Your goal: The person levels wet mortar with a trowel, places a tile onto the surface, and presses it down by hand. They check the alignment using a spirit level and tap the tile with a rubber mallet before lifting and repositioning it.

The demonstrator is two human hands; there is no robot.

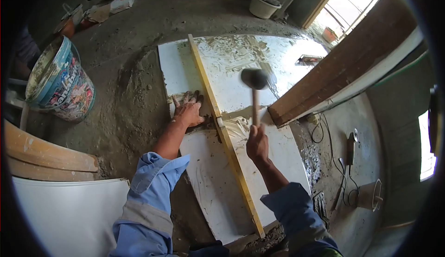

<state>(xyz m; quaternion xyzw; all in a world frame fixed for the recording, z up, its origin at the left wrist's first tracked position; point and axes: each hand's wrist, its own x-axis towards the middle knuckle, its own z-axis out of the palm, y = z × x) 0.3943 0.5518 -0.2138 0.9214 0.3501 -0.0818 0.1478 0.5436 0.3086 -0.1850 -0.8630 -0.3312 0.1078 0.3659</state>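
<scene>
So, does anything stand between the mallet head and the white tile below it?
Nothing visible. The right hand holds the rubber mallet above bare white tile; the yellow straightedge and left hand lie to its left.

Black rubber mallet (254, 78) upright, head up, above mortar-smeared white tile (218, 183), yellow straightedge (222, 132) lying along it

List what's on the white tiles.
A yellow straightedge lies across the white tiles, the left hand flat beside it, amid mortar smears. The right hand holds a mallet above. Underneath is covered.
</scene>
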